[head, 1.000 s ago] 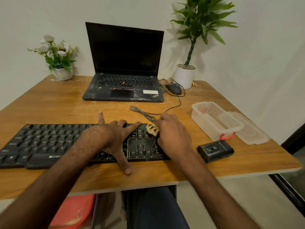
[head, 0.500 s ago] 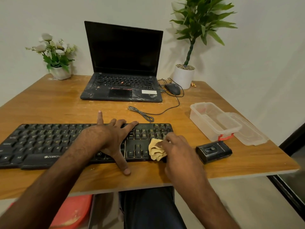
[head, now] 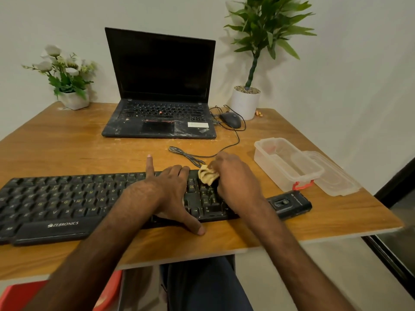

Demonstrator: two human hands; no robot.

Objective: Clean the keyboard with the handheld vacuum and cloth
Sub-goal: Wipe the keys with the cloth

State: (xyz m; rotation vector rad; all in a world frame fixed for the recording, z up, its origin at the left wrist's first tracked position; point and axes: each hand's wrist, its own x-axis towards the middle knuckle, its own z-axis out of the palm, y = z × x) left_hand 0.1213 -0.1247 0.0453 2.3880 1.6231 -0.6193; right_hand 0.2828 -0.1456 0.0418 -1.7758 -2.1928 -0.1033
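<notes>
- Wiping under way: fingers of the right hand (head: 238,180) clamp the cloth (head: 207,175) on the far right keys of the keyboard (head: 67,203)
- Fingers of the left hand (head: 166,194) lie spread flat beside it
- Vacuum (head: 292,204) sits idle on the desk (head: 67,149), just right of the wiping fingers; the left keys likely remain
- Half a second earlier the cloth was at the keyboard's near edge; left hand unchanged

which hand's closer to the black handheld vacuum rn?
Right. The right hand holds the cloth at the keyboard end next to the vacuum; the left hand presses keys farther left.
</notes>
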